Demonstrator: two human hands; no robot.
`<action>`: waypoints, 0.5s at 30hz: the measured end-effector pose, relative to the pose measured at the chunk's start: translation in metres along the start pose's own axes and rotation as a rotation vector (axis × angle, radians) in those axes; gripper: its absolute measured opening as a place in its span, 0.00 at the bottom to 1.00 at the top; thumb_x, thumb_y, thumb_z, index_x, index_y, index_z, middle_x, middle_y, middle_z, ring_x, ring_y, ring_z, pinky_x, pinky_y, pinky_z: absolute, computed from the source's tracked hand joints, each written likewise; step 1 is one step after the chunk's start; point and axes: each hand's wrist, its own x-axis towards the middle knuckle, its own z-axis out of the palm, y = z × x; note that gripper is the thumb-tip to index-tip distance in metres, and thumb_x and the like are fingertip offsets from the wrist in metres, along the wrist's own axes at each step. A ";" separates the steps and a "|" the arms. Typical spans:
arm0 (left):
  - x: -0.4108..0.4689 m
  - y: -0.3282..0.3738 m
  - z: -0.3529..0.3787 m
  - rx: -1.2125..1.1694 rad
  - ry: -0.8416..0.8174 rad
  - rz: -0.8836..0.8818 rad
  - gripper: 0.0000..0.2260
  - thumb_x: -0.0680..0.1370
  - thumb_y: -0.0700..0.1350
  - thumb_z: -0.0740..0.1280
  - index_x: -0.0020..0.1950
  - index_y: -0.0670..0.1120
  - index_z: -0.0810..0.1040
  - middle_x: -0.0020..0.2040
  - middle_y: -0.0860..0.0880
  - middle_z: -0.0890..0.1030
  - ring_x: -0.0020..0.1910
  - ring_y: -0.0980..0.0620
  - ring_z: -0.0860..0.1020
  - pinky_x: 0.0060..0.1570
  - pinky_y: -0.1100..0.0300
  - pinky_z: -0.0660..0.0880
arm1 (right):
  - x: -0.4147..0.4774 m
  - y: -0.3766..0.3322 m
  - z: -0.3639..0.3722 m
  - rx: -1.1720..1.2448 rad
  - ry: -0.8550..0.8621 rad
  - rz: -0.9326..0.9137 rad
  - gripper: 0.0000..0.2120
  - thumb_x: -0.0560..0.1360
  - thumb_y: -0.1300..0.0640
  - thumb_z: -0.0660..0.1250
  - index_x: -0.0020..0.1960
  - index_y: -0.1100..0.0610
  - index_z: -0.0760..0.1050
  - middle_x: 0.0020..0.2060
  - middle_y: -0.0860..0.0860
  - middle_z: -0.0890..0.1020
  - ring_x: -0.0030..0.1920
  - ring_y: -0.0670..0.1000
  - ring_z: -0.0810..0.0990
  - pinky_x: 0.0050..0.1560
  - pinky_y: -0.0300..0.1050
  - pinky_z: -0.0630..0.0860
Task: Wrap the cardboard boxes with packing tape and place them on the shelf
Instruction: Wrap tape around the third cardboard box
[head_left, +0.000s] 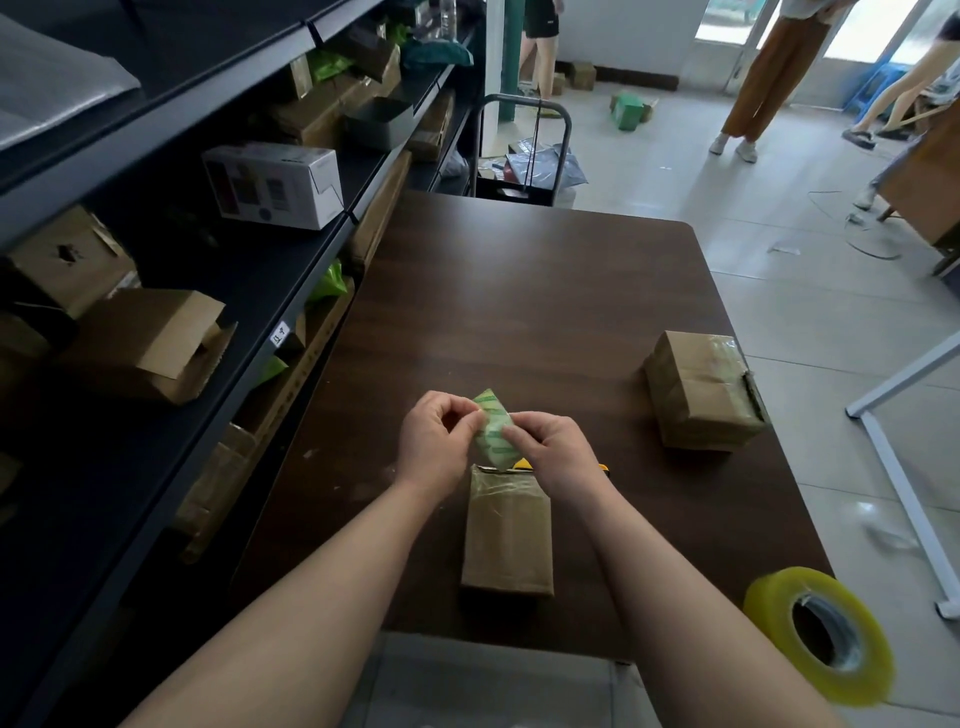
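A small cardboard box (506, 535) lies on the dark wooden table (519, 301) in front of me, with clear tape across its far end. Just beyond it, my left hand (434, 447) and my right hand (553, 452) both pinch a green and white packet (493, 426) above the box's far end. A second cardboard box (701, 392), wrapped in clear tape, rests at the table's right side. A roll of yellowish packing tape (821, 642) sits at the table's near right corner. The dark shelf (218, 291) runs along my left.
The shelf holds a white printed box (272, 184), an open cardboard box (148, 345) and several more cartons. A black cart (519, 150) stands beyond the table. A white metal frame (904, 462) stands at the right. People stand on the tiled floor at the far right.
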 end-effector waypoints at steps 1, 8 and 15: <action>-0.001 -0.001 0.000 0.000 -0.001 -0.014 0.02 0.76 0.42 0.71 0.43 0.47 0.80 0.44 0.51 0.80 0.43 0.58 0.77 0.37 0.75 0.70 | 0.002 0.000 -0.002 -0.034 -0.001 -0.008 0.05 0.78 0.57 0.68 0.51 0.52 0.83 0.43 0.48 0.86 0.45 0.48 0.84 0.47 0.43 0.80; 0.006 -0.003 -0.005 -0.006 -0.066 -0.207 0.02 0.77 0.42 0.69 0.45 0.45 0.80 0.42 0.49 0.82 0.42 0.52 0.80 0.42 0.57 0.78 | -0.008 0.007 -0.013 -0.035 -0.052 0.010 0.14 0.79 0.48 0.66 0.37 0.51 0.77 0.30 0.43 0.78 0.33 0.43 0.75 0.38 0.43 0.72; 0.001 0.003 -0.001 -0.414 -0.087 -0.419 0.04 0.77 0.37 0.68 0.43 0.42 0.78 0.36 0.46 0.81 0.34 0.54 0.77 0.35 0.62 0.75 | -0.013 0.014 -0.026 -0.048 0.031 0.069 0.14 0.76 0.48 0.71 0.37 0.57 0.80 0.29 0.48 0.79 0.30 0.45 0.75 0.32 0.42 0.71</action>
